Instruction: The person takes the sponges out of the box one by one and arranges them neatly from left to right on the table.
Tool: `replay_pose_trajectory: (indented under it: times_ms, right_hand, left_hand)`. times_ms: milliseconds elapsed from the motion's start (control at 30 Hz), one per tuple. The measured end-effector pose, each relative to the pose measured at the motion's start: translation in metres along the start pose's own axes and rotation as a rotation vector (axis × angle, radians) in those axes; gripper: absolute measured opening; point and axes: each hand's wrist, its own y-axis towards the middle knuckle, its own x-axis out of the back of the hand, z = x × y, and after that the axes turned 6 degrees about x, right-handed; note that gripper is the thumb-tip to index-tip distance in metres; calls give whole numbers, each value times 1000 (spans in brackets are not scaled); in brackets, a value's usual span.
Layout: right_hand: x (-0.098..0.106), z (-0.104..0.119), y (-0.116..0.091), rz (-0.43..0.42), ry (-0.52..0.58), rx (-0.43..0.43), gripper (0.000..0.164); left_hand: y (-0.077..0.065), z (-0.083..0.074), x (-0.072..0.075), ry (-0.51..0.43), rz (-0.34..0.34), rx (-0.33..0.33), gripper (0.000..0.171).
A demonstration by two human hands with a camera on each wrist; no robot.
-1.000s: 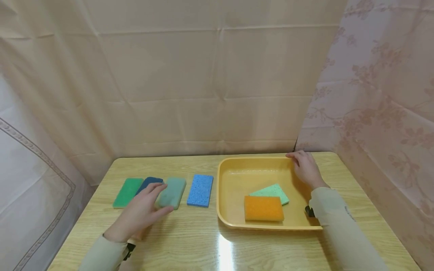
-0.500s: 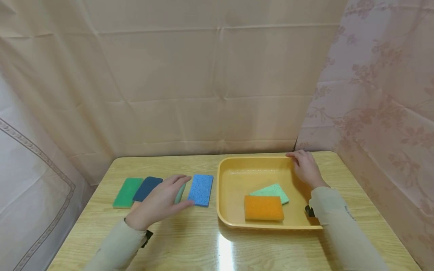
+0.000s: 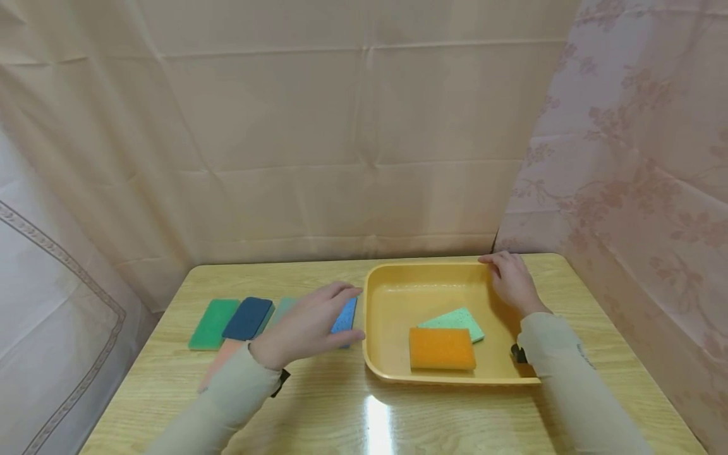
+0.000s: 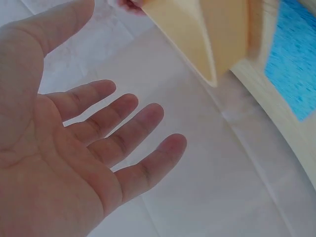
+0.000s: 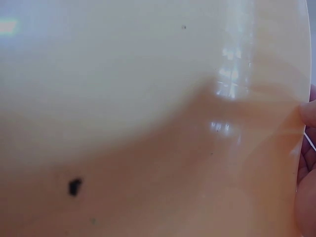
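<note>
My left hand point(image 3: 309, 325) hovers over the row of sponges, its palm and spread fingers holding nothing in the left wrist view. Below it, a blue sponge point(image 3: 345, 319) and a pale green sponge point(image 3: 282, 309) are partly hidden. My right hand point(image 3: 514, 284) grips the far right corner of a yellow tray point(image 3: 368, 316); in the right wrist view the thumb point(image 5: 308, 113) lies over the rim with fingers behind it. Inside the tray an orange sponge point(image 3: 442, 349) overlaps a mint green speckled sponge point(image 3: 457, 322).
A green sponge point(image 3: 213, 324) and a dark blue sponge point(image 3: 247, 318) lie at the left of the wooden table point(image 3: 318, 417). A peach sponge point(image 3: 223, 360) is partly covered by my left sleeve. Beige curtain point(image 3: 273, 158) hangs behind the table.
My left hand has moved right, from over the pale green sponge to over the blue one near the tray's left rim. My right hand and the tray have stayed put.
</note>
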Motion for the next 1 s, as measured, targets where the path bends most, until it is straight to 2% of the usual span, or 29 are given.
replay_pose_trajectory:
  times_ms: [333,633,800,1000]
  right_hand:
    - [1,1,0,7,6,-16,23]
    - [0,2,0,5,4,-15,24]
    - [1,3,0,-1,5,-5,23]
    - [0,3,0,1,2,-9,23]
  left_hand:
    - [38,-24,-2,19,165,-30,75]
    - [69,-46,-13,-8,292,-50,77]
    - [85,-57,-23,18,336,-73,79]
    - [102,-69,-41,48,445,-70,78]
